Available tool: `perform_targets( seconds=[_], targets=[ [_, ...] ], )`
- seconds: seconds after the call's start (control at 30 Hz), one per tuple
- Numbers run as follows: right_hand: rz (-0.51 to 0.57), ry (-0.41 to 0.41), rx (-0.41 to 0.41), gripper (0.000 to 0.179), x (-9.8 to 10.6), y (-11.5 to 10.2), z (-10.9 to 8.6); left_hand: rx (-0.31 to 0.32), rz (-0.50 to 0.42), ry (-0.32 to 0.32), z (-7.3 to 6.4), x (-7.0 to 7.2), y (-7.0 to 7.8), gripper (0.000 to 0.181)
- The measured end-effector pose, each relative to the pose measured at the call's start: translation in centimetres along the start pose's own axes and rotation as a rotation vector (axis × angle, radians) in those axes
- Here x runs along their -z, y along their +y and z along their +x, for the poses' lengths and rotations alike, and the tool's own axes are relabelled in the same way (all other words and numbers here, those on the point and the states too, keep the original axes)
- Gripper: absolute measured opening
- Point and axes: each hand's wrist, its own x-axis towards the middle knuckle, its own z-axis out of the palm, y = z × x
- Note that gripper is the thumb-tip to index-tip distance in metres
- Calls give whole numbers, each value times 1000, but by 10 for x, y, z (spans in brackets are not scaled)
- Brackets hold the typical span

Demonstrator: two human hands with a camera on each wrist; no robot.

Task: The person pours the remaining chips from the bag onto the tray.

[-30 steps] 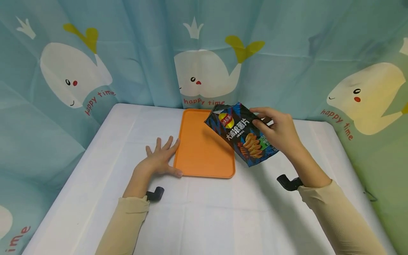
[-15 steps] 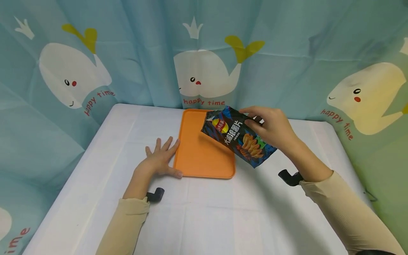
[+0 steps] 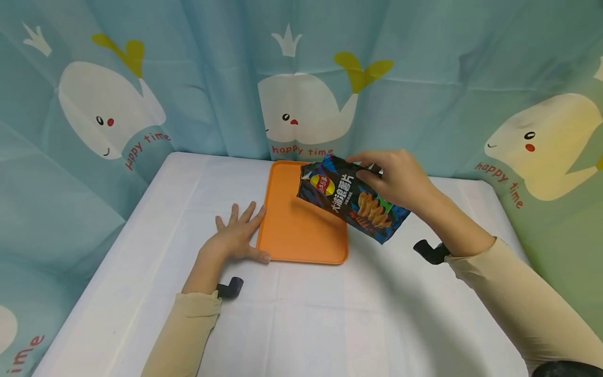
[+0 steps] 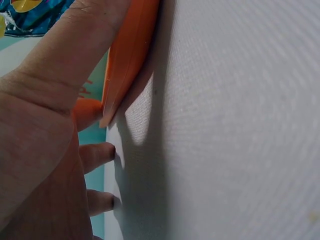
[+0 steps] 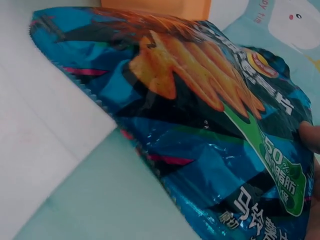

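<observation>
A dark blue and black bag of potato chips [image 3: 346, 196] hangs tilted above the right side of an orange tray [image 3: 301, 235]. My right hand [image 3: 398, 175] pinches the bag along its upper right edge, thumb on the printed front. In the right wrist view the chip bag [image 5: 175, 100] fills most of the frame, with only a bit of the fingers at the right edge. My left hand [image 3: 235, 235] lies with fingers spread at the tray's left side, thumb and a fingertip at the rim. The left wrist view shows these straight fingers [image 4: 95, 157] beside the orange rim [image 4: 127, 55].
A white cloth covers the table [image 3: 306, 324]. Behind it hangs a blue-green curtain [image 3: 212, 78] printed with white whales, close to the tray's far edge. Black wrist mounts [image 3: 231, 288] sit on both forearms.
My right hand has moved a little left with the chip bag, which has turned flatter and reaches further over the tray. The left hand has stayed in place.
</observation>
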Motion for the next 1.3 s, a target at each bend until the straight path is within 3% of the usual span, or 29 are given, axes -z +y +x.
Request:
perform_targets(
  seconds=[0.3,0.57,0.77,1.3],
  targets=[
    [-58,-51,14,29,12,-6,12,5,-5,3,0,-1,1,134],
    [-62,-16,10,29,19,-6,18,1,7,5,0,0,3,134],
    [-66,-34,-8,29,20,-7,18,1,8,-1,0,1,3,134],
    [-147,-172,-29,31,28,-16,27,-5,7,-2,-1,1,3,133]
  ],
)
